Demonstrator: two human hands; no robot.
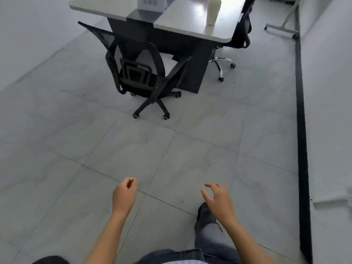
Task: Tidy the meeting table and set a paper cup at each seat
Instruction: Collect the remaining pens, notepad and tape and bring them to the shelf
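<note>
Paper cups (213,11) stand stacked on the desk (190,21) at upper right, so walk there with your empty, loosely curled fingers (131,182) ready to grasp.

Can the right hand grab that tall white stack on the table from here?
Probably not. The right hand hangs empty over the floor, far short of the table where the white stack stands.
</note>
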